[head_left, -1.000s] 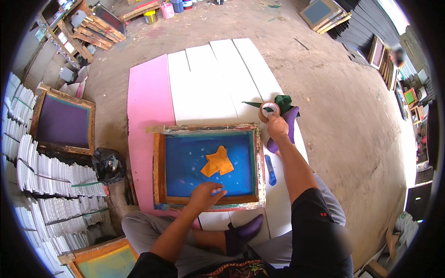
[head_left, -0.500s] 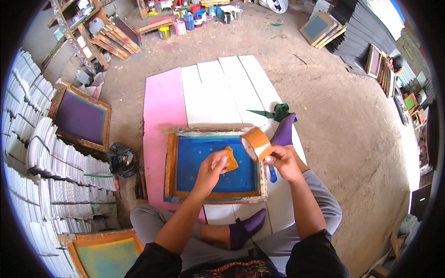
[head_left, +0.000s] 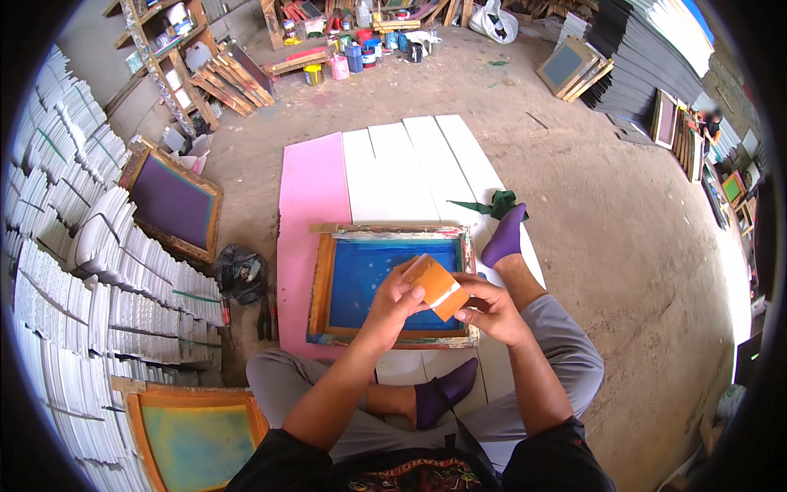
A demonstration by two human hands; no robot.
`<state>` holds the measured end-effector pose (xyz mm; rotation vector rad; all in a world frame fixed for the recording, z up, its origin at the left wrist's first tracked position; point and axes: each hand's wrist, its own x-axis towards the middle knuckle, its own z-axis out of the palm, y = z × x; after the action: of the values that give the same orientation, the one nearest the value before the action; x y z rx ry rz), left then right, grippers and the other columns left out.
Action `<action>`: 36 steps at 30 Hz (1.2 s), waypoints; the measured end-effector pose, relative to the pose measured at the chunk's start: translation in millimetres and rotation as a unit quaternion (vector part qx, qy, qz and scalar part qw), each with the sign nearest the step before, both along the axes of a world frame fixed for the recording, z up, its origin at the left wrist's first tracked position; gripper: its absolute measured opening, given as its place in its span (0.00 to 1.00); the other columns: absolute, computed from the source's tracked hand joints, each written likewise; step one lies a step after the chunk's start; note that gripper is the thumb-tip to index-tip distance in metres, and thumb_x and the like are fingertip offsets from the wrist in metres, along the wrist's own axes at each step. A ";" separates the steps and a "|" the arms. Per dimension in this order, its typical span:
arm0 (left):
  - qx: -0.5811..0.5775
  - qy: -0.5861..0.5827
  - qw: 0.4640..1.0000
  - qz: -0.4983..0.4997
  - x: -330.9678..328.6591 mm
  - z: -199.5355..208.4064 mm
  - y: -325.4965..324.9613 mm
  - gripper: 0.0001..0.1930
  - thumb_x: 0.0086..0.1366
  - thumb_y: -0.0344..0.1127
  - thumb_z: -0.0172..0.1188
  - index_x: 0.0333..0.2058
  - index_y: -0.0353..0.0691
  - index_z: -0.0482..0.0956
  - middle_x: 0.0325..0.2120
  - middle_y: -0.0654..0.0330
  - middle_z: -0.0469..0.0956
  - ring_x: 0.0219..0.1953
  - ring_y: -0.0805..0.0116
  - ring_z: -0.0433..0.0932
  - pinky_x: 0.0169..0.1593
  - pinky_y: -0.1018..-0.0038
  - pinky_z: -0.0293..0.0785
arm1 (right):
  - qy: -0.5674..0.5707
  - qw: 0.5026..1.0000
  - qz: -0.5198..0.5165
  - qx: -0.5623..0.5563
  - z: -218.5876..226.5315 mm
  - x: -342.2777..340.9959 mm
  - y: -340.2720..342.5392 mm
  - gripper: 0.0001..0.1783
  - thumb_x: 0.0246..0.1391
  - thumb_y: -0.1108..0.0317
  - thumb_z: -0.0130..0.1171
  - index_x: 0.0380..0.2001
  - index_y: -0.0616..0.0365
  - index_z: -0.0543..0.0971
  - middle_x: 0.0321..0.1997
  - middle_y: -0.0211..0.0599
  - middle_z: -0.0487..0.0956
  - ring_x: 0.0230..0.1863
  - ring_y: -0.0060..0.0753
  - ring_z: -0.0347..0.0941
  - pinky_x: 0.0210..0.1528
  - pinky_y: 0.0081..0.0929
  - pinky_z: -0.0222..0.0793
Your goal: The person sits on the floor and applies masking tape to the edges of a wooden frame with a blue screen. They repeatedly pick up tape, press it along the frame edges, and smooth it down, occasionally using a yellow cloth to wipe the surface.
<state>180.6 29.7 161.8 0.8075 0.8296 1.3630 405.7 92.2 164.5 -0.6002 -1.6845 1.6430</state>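
Over a wooden screen-printing frame point(head_left: 322, 283) with blue mesh point(head_left: 352, 287), I hold a roll of brown packing tape point(head_left: 440, 289) tilted in both hands. My left hand point(head_left: 392, 307) is closed on the roll's left side, its thumb lying against the tape. At the right edge my right hand point(head_left: 496, 312) grips the roll between thumb and bent fingers. A glossy white streak shows across the tape. Below the hands, the frame lies flat on white and pink boards, its lower right part hidden by my hands and the roll.
My purple-socked feet point(head_left: 504, 235) rest on the white boards point(head_left: 393, 172). A green cloth strip point(head_left: 496, 203) lies by the far foot. Stacked white sheets point(head_left: 135, 271) and a black plastic bag point(head_left: 240, 273) stand left. Paint containers point(head_left: 354, 57) line the back; a person point(head_left: 711, 127) is far right.
My right hand has brought the tape roll lower and leftward, and my left hand has come onto it. The loose tape piece by my left hand no longer shows separately. The view has shifted slightly.
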 end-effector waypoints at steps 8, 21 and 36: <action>0.096 0.108 0.983 0.115 8.9 2.3 -12.9 0.42 0.67 0.41 0.71 0.72 0.35 0.57 0.64 0.51 0.69 0.63 0.58 0.73 0.63 0.62 0.75 | -0.094 0.966 -0.185 0.152 9.2 -27.9 -36.5 0.36 0.49 0.74 0.78 0.62 0.61 0.75 0.55 0.40 0.79 0.48 0.31 0.80 0.46 0.30 0.83; 0.180 0.341 0.894 0.226 -6.8 0.0 -15.4 0.31 0.71 0.49 0.67 0.63 0.34 0.73 0.52 0.51 0.76 0.52 0.61 0.79 0.55 0.67 0.76 | -0.119 0.913 -0.282 0.269 41.5 -35.2 -53.1 0.31 0.47 0.72 0.79 0.55 0.64 0.78 0.51 0.45 0.82 0.47 0.39 0.82 0.45 0.33 0.81; 0.197 0.419 0.853 0.239 -6.1 12.6 -24.6 0.32 0.65 0.45 0.73 0.61 0.35 0.74 0.49 0.49 0.77 0.49 0.57 0.81 0.49 0.66 0.80 | -0.100 0.903 -0.271 0.317 38.1 -46.9 -48.3 0.11 0.55 0.76 0.72 0.41 0.66 0.84 0.41 0.47 0.85 0.41 0.42 0.84 0.43 0.31 0.80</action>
<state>174.6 5.2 174.4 1.6650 1.5283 1.6486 358.8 43.9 202.6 -0.8200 -1.8430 0.6040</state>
